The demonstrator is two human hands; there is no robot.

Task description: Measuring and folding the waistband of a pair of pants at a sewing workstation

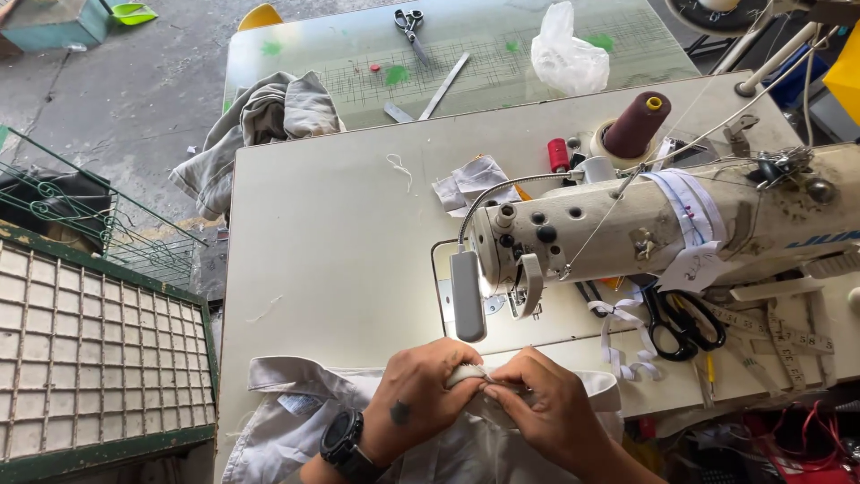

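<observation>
Pinching a fold of pale grey garment (296, 421) at the near edge of the worktop (331, 251), both hands meet over the same small spot. Head view: left hand (421, 399), wristwatch (342, 441) on the wrist, is closed with thumb and fingers clamped on a rolled or folded edge of the cloth; right hand (546, 408) is also closed, fingertips (491, 387) nipping the fabric just beside the left thumb, the two hands touching. What exactly sits between the fingertips, a seam or a thread, is too small to tell. The garment lies partly on the worktop and partly hanging off toward the person, directly in front of the industrial sewing machine (645, 229), whose needle area (518, 300) is near but apart from the cloth; a small lamp (467, 296) hangs beside it. Judgement: fine work like this goes best with the fold held taut between the two pinches, the loose bulk supported on the worktop so its weight does not drag, and the grip kept close to the working point. Black-handled scissors (685, 324) and a measuring tape (788, 336) lie under the machine arm to the right; a maroon thread cone (636, 125) and a red spool (558, 154) stand behind it. Further back: bundled grey cloth (269, 121), second scissors (410, 25), metal ruler (445, 85), white plastic bag (566, 54).
</observation>
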